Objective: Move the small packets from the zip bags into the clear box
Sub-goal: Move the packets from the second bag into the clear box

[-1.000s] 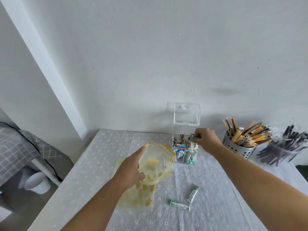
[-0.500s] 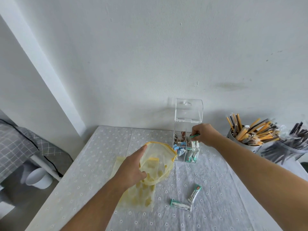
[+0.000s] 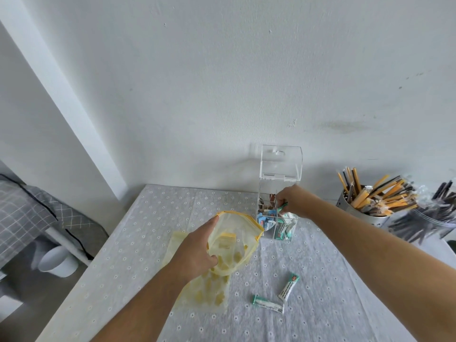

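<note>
Two loose packets (image 3: 276,295) are seen lying on the cloth-covered surface (image 3: 320,280), near each other and in front of the clear box (image 3: 277,218), so the task is judged to be only partly done. A green-ended packet (image 3: 283,206) is pinched between the fingers of the right hand (image 3: 292,202), which is held over the front right compartment of the box, where similar white and green packets are already stacked. The lid (image 3: 281,162) is stood open behind. The yellow-edged zip bag (image 3: 234,240) is gripped by the left hand (image 3: 197,250), its fingers closed on the near rim so that the mouth is kept open and tilted towards the box; a few pale yellow pieces can be made out inside. A second yellowish bag (image 3: 204,292) lies flat beneath it.

The step in hand is judged to be the placing of one packet into its compartment. For the next move, the pinch would need to be released once the packet is low between the dividers; then the loose packets on the cloth could be picked up, or the open bag reached into.
</note>
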### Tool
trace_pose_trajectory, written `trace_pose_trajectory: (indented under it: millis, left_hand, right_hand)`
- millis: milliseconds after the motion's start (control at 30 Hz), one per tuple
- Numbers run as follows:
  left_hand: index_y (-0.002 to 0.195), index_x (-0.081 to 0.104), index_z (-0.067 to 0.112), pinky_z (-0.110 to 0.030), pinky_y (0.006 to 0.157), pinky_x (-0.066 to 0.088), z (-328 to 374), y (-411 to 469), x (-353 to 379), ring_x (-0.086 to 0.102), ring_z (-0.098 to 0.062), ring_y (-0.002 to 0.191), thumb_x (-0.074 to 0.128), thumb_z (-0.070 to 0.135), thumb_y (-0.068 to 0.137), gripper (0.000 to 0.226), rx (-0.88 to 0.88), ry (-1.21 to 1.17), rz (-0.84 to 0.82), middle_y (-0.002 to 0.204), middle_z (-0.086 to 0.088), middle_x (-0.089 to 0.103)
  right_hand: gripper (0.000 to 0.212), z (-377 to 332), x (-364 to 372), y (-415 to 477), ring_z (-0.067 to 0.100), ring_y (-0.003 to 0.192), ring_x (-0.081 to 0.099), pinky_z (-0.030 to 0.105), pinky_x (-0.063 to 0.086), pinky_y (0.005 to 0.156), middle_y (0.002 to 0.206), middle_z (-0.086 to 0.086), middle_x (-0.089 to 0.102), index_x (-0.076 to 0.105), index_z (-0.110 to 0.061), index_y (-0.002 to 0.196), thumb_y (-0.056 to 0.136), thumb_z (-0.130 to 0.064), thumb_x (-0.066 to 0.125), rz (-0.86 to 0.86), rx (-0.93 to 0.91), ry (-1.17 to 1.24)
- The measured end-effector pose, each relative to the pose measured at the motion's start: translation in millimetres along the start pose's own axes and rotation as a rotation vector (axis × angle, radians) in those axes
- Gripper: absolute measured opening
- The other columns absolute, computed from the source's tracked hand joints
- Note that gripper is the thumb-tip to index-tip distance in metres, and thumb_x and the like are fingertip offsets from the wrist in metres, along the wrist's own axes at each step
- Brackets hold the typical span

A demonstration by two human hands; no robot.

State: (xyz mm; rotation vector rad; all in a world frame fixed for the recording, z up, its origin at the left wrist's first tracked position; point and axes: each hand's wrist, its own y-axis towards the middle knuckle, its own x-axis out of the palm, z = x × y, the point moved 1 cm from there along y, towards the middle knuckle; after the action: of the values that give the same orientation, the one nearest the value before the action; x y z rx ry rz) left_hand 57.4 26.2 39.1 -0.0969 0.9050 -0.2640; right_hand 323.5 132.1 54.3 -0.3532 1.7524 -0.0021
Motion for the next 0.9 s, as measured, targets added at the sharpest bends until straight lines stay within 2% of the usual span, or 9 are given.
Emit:
trace_pose_trajectory:
  millis: [67, 100, 200, 300, 367, 500, 567, 733, 900]
  left_hand:
    - [0.147, 0.018, 0.04, -0.01, 0.056, 0.037, 0.2, 1.7, -0.3, 0.045, -0.005, 0.061, 0.064, 0.007, 0.075, 0.091, -0.007, -0.007, -0.001, 0.113, -0.005, 0.058]
    - [0.147, 0.018, 0.04, -0.01, 0.056, 0.037, -0.1, 2.1, -0.5, 0.045, -0.005, 0.061, 0.064, 0.007, 0.075, 0.091, -0.01, -0.008, -0.002, 0.112, -0.005, 0.058]
    - [0.147, 0.018, 0.039, -0.011, 0.056, 0.037, -1.0, 1.6, -0.6, 0.045, -0.005, 0.061, 0.064, 0.007, 0.075, 0.091, -0.012, -0.013, -0.004, 0.093, 0.003, 0.05]
    - [0.147, 0.018, 0.038, -0.012, 0.057, 0.037, -0.5, 1.6, -0.8, 0.044, -0.005, 0.061, 0.063, 0.007, 0.076, 0.09, -0.014, -0.013, -0.005, 0.106, -0.005, 0.057]
    - [0.148, 0.018, 0.037, -0.014, 0.059, 0.039, -0.7, 2.5, -0.3, 0.045, -0.006, 0.062, 0.063, 0.007, 0.076, 0.09, -0.016, -0.012, -0.007, 0.099, -0.001, 0.054]
    - [0.148, 0.018, 0.037, -0.014, 0.06, 0.038, 0.3, 4.7, 2.3, 0.045, -0.005, 0.062, 0.064, 0.007, 0.076, 0.091, -0.006, -0.01, -0.008, 0.125, -0.01, 0.057]
    - [0.148, 0.018, 0.037, -0.016, 0.061, 0.04, 0.6, 5.5, 3.1, 0.045, -0.005, 0.062, 0.064, 0.007, 0.075, 0.091, -0.002, -0.01, -0.005, 0.124, -0.01, 0.057]
    - [0.148, 0.018, 0.037, -0.015, 0.061, 0.038, -0.9, 6.3, 4.3, 0.045, -0.005, 0.062, 0.064, 0.007, 0.076, 0.09, -0.004, -0.002, -0.015, 0.127, -0.009, 0.056]
    - [0.148, 0.018, 0.037, -0.017, 0.065, 0.042, -1.9, 6.6, 4.2, 0.046, -0.006, 0.065, 0.064, 0.008, 0.076, 0.09, -0.009, 0.004, -0.02, 0.122, -0.007, 0.057]
  right_hand:
    - [0.007, 2.9, 4.0, -0.6, 0.015, 0.079, 0.051, 0.021, 0.04, 0.066, 0.083, 0.0, 0.06, 0.065, -0.011, 0.082, 0.079, -0.013, 0.072, 0.025, 0.046, 0.082]
    - [0.011, 5.3, 6.1, -0.7, 0.017, 0.077, 0.054, 0.02, 0.041, 0.063, 0.08, -0.001, 0.059, 0.061, -0.014, 0.076, 0.08, -0.012, 0.072, 0.047, 0.086, 0.15]
    - [0.013, 15.7, 10.6, -0.2, 0.022, 0.074, 0.065, 0.024, 0.052, 0.061, 0.087, 0.009, 0.066, 0.06, -0.009, 0.075, 0.081, -0.011, 0.071, 0.156, 0.221, 0.366]
    - [0.011, 20.4, 13.7, -0.9, 0.027, 0.075, 0.07, 0.037, 0.06, 0.071, 0.089, 0.016, 0.069, 0.062, -0.004, 0.077, 0.082, -0.009, 0.07, 0.23, 0.306, 0.516]
    - [0.018, 19.0, 15.4, -2.5, 0.026, 0.069, 0.069, 0.034, 0.059, 0.066, 0.086, 0.018, 0.069, 0.057, -0.007, 0.07, 0.083, -0.007, 0.069, 0.255, 0.339, 0.569]
    - [0.028, 16.9, 17.2, -3.5, 0.035, 0.081, 0.069, 0.041, 0.058, 0.069, 0.086, 0.019, 0.067, 0.05, -0.012, 0.062, 0.083, -0.007, 0.068, 0.303, 0.376, 0.562]
    - [0.03, 15.7, 18.0, -4.0, 0.035, 0.082, 0.068, 0.038, 0.056, 0.067, 0.083, 0.016, 0.064, 0.049, -0.013, 0.061, 0.084, -0.007, 0.067, 0.3, 0.371, 0.541]
    - [0.023, 14.7, 18.4, -3.7, 0.025, 0.068, 0.062, 0.026, 0.05, 0.054, 0.08, 0.012, 0.062, 0.053, -0.012, 0.066, 0.084, -0.007, 0.067, 0.199, 0.336, 0.494]
    - [0.022, 15.4, 10.1, 2.8, 0.027, 0.069, 0.068, 0.033, 0.057, 0.061, 0.079, 0.012, 0.065, 0.054, -0.012, 0.067, 0.084, -0.011, 0.068, 0.254, 0.335, 0.447]
